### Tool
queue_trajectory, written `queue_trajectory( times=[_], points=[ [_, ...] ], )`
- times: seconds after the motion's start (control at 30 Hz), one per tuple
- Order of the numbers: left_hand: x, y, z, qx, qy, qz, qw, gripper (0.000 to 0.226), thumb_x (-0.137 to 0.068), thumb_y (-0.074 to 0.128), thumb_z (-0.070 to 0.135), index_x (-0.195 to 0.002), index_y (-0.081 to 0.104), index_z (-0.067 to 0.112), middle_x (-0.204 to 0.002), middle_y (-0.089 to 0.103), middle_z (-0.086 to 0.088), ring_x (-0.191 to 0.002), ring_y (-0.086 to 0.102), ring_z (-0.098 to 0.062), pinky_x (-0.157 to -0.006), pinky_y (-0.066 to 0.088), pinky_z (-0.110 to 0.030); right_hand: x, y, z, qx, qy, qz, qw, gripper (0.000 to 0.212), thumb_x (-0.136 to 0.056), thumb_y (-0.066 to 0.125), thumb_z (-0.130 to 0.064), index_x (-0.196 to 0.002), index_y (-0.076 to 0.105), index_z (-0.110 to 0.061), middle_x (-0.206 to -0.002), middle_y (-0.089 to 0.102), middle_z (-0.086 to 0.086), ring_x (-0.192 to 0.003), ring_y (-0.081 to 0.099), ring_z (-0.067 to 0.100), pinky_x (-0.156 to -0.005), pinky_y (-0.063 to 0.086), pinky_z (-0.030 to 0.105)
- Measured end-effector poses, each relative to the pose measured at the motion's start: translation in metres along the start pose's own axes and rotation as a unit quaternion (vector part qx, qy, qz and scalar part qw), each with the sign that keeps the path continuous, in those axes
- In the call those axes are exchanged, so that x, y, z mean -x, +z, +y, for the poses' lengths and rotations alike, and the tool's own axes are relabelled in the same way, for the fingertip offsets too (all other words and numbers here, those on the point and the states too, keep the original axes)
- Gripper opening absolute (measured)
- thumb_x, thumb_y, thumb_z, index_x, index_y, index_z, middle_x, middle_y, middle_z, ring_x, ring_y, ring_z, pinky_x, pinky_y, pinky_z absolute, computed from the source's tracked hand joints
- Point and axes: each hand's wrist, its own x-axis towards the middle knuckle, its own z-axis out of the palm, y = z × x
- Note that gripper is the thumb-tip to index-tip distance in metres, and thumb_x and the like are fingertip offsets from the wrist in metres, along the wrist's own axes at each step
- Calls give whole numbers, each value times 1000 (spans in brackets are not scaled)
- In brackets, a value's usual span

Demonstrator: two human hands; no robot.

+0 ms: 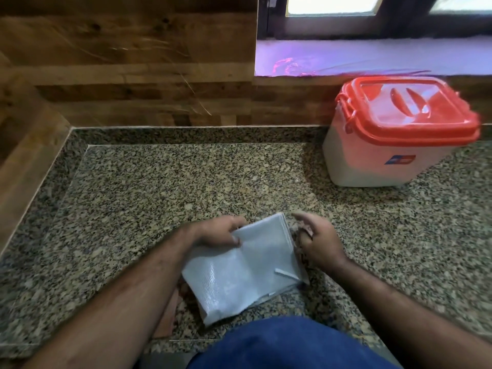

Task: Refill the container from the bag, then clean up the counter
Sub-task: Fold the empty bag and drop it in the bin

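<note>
A flat, folded white woven bag point(247, 270) lies on the speckled granite counter point(159, 198) near its front edge. My left hand point(218, 231) rests on the bag's upper left part, thumb and fingers pressing the fold. My right hand point(316, 241) is at the bag's right edge, fingers loosely curled and touching the side of the fold. A white plastic container point(372, 158) with a red lid point(410, 107) stands at the back right of the counter, lid on and its clasp down.
A wood-panelled wall point(133, 62) runs along the back and left of the counter. A window sill point(372, 57) with a purple sheen sits above the container. My blue clothing point(287, 344) shows at the bottom.
</note>
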Motion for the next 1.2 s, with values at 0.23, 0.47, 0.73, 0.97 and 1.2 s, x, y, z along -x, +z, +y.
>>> queue_trajectory(
  times=[0.23, 0.47, 0.73, 0.97, 1.2],
  points=[
    [34, -12, -20, 341, 32, 113, 933, 35, -106, 68, 7, -137, 65, 23, -126, 80, -7, -112, 80, -29, -87, 66, -47, -10, -2, -39, -373, 175, -13, 911, 55, -95, 69, -60, -133, 63, -21, -130, 72, 7, -119, 69, 26, -98, 57, 51],
    [34, 38, -16, 552, 65, 244, 795, 39, -105, 64, -2, -138, 66, 19, -128, 79, -15, -111, 79, -38, -87, 66, -58, -14, 5, -63, -469, 155, -215, 842, 69, -77, 83, 12, -138, 55, -6, -132, 71, 26, -110, 76, 41, -88, 63, 53],
    [62, 72, -14, 600, 40, 314, 735, 39, -107, 62, -1, -143, 61, 15, -137, 74, -19, -122, 73, -44, -101, 57, -70, -30, -29, -70, -380, 98, -368, 843, 89, -85, 58, 29, -145, 47, -36, -132, 71, 14, -118, 73, 40, -80, 65, 56],
    [110, 104, 7, 611, 65, 328, 717, 51, -103, 57, -14, -140, 64, 22, -134, 77, -13, -125, 73, -33, -83, 68, -49, -40, -47, -84, -367, 62, -386, 844, 68, -84, 51, 32, -133, 67, -13, -120, 77, 20, -102, 77, 37, -70, 65, 46],
    [154, 171, 35, 663, 17, 479, 575, 32, -88, 60, -24, -76, 77, 0, -108, 83, -12, -84, 82, -25, -64, 67, -36, -19, -35, -97, -405, 99, -436, 798, 25, -102, 53, 2, -99, 76, -6, -102, 75, 18, -77, 71, 29, -67, 62, 40]
  ],
)
